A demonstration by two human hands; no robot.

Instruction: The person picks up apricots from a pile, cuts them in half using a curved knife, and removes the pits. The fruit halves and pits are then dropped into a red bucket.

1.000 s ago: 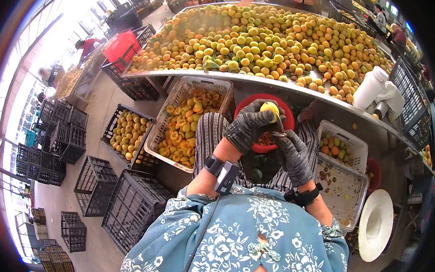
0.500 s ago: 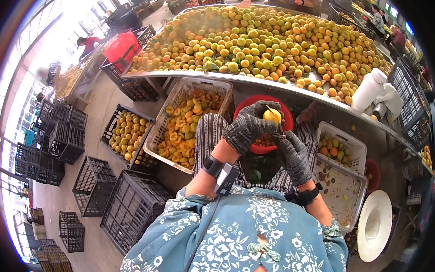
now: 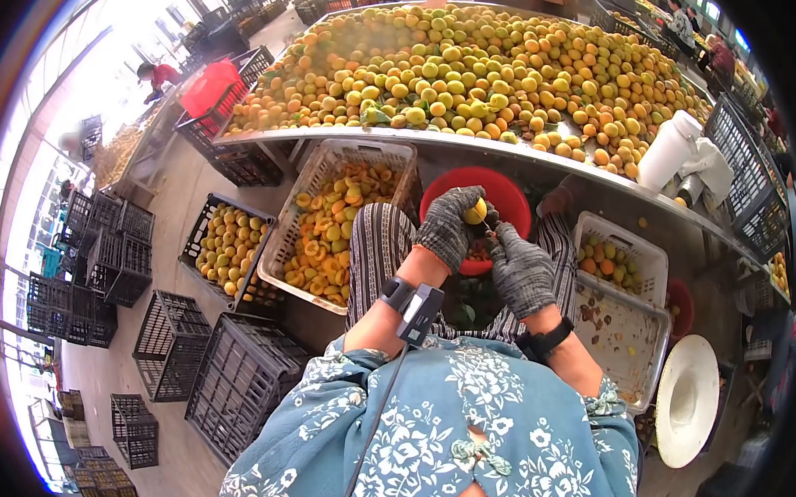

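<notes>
Over the red bucket (image 3: 512, 192), my left hand (image 3: 447, 229) in a grey knit glove is closed round a yellow apricot (image 3: 475, 212). My right hand (image 3: 522, 275), gloved the same way, is closed just right of the fruit. A small thin metal tool (image 3: 489, 231) sticks out of its fingers toward the apricot; its exact kind is too small to make out. Brownish bits lie in the bucket below, partly hidden by the hands. Left of my knee, a white crate (image 3: 278, 283) holds halved apricots (image 3: 328, 251).
A metal table (image 3: 394, 131) heaped with whole apricots (image 3: 462, 62) spans the front. Black crates (image 3: 245, 376) stand at left, one with whole apricots (image 3: 230, 246). At right are a white basket (image 3: 648, 266), a stained tray (image 3: 625, 354), a pale hat (image 3: 688, 400) and a white bottle (image 3: 671, 147).
Both hands have shifted slightly left and come lower over the bucket. The apricot has turned in my left hand and shows less between the fingers.
</notes>
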